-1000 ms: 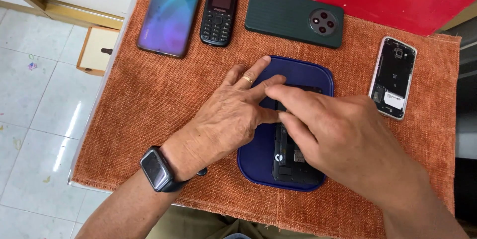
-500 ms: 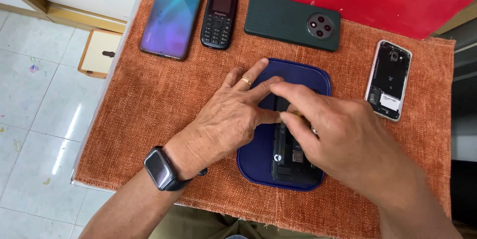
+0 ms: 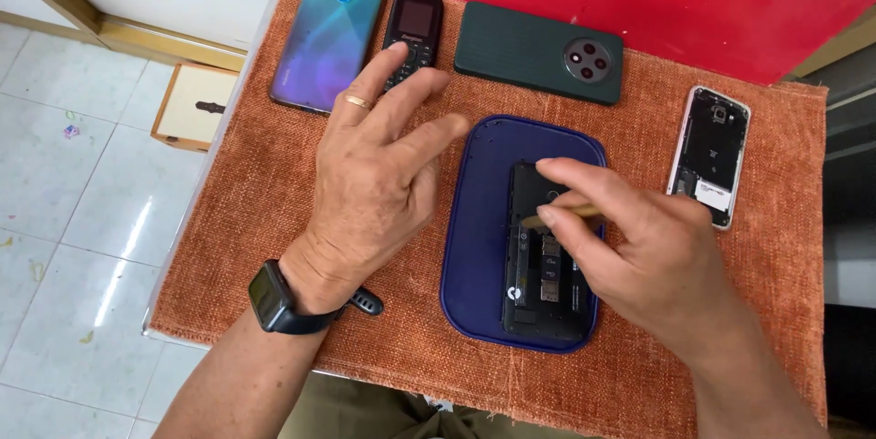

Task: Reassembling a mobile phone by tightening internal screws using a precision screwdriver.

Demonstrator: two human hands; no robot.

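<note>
The opened black phone (image 3: 545, 261) lies lengthwise toward the person, directly under the right hand (image 3: 639, 256), whose grip pinches what seems a thin tan tool (image 3: 570, 214), while the left hand (image 3: 374, 183) hovers open just beside.

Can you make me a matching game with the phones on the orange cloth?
Things:
1. keypad phone
2. dark green phone
3. opened phone
4. shiny blue phone

Places:
A. on the blue mat
B. far left of the top row
C. under the left hand's fingertips
D. top row, nearest the red wall

Pairs: 1-C, 2-D, 3-A, 4-B
</note>
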